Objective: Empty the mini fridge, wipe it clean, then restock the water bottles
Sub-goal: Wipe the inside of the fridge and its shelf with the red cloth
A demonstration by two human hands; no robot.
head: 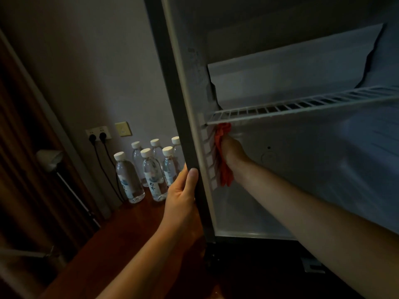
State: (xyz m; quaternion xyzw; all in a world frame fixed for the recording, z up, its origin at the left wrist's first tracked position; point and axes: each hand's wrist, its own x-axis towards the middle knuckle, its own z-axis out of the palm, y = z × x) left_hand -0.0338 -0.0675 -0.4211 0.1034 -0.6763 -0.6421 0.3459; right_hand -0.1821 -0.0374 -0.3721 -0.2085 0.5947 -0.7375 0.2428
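1. A person is looking down into an open mini fridge (302, 169), seen from a camera worn on the head, in a dimly lit room.
2. The left hand (183, 197) is gripping the fridge's dark front left edge (172, 104): the thumb is lying along the front of the edge, and the fingers are wrapping behind it, out of sight.
3. The right hand (232, 151) is reaching deep inside the fridge, just under the left end of a white wire shelf (302, 103).
4. That hand is holding a red cloth (223, 156) against the ribbed left inner wall (208, 152). Its fingers are hidden behind the hand and the cloth, so I cannot tell exactly how they are curling, though the cloth is bunching around them and hanging down beside the wrist.
5. The fridge interior is looking pale and bare, with a flat white panel (291, 67) sitting above the wire shelf.
6. Six water bottles (151, 169) with white caps are standing upright in a close cluster on the reddish wooden floor (121, 229), outside the fridge, to its left, near the wall.
7. Behind the bottles, two black plugs are sitting in a wall socket (98, 133), with cables trailing down, and a yellowish wall plate (123, 128) is sitting just beside the socket.
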